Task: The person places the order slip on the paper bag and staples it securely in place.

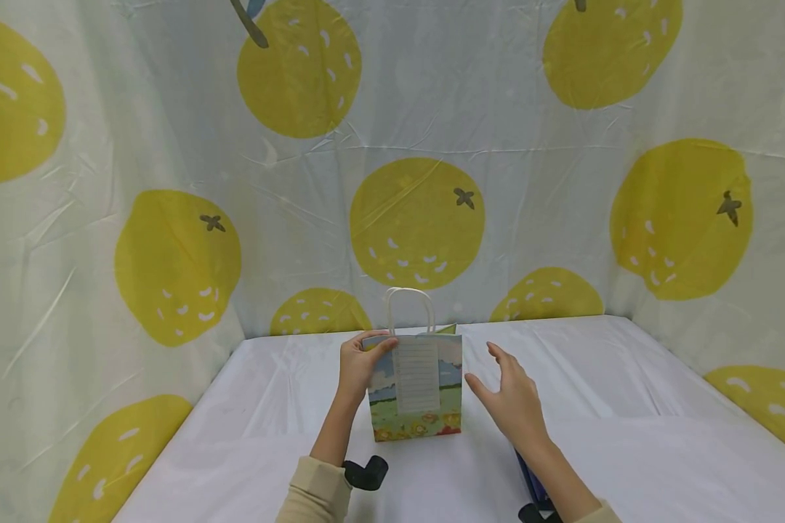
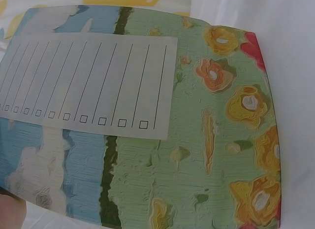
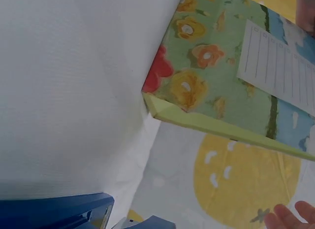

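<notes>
A paper gift bag (image 1: 384, 418) with a painted flower-and-sky print and white handles (image 1: 411, 290) stands upright on the white cloth. Stuck to its front is a white checklist sheet (image 1: 417, 378) with ruled lines and small boxes. My left hand (image 1: 360, 363) pinches the bag's upper left edge, thumb in front and fingers behind. Off the bag's right side, my right hand (image 1: 513, 403) is held with thumb and fingers spread, touching nothing. In the right wrist view its fingertips (image 3: 280, 216) show at the lower right, apart from the bag (image 3: 216, 86).
Beneath my right forearm lies a dark blue object (image 1: 533, 483), partly hidden; its blue edge (image 3: 54, 209) also shows in the right wrist view. A white cloth (image 1: 628, 385) covers the table. Behind it hangs a curtain (image 1: 523, 181) printed with yellow fruit.
</notes>
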The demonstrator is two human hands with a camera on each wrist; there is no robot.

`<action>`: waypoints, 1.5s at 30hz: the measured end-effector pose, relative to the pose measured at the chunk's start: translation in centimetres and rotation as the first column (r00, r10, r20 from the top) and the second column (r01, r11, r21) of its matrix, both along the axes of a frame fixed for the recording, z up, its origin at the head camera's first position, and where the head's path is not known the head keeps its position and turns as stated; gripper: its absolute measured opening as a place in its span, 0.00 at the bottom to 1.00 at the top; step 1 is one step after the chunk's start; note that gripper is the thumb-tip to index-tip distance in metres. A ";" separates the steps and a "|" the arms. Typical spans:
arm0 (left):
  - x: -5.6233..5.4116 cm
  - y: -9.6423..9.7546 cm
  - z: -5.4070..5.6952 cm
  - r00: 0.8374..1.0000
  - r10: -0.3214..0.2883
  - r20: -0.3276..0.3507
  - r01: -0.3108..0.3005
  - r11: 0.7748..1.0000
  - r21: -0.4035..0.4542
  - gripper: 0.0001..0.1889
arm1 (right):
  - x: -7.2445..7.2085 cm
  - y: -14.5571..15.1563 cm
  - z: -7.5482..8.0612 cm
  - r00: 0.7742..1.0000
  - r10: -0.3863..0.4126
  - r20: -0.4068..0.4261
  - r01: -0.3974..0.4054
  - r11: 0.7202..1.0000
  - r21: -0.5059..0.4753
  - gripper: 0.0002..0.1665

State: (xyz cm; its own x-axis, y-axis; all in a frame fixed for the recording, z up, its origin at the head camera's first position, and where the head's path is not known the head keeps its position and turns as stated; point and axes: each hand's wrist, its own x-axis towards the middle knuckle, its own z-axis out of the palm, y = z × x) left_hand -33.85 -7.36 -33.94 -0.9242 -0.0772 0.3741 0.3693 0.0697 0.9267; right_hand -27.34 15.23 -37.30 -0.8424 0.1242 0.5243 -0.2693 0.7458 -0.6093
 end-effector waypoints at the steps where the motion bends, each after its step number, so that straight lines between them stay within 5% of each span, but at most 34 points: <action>1: 0.0 0.0 0.0 1.000 0.000 -0.004 0.000 1.000 -0.001 0.17 | 0.1 0.1 -0.1 1.000 -0.005 0.010 0.005 1.000 0.004 0.41; 13: -0.1 0.0 -0.1 1.000 -0.002 -0.011 0.002 1.000 0.000 0.18 | 1.4 1.3 -0.6 0.975 -0.073 0.209 0.055 0.994 0.095 0.47; 33: -0.1 0.0 -0.1 1.000 0.002 0.007 -0.002 1.000 0.011 0.18 | 2.9 2.6 -2.4 0.884 -0.131 0.449 0.058 0.983 0.173 0.62; 45: 0.0 0.0 0.0 1.000 0.004 0.008 -0.004 1.000 0.014 0.19 | 2.7 3.3 -3.1 0.814 -0.162 0.558 0.047 0.975 0.216 0.59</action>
State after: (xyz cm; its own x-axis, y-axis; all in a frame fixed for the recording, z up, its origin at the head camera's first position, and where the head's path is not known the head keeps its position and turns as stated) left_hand -33.89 -7.34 -33.97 -0.9268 -0.0864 0.3654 0.3614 0.0580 0.9306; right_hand -24.61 18.54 -40.45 -0.9835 0.1796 -0.0226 0.1684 0.8621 -0.4778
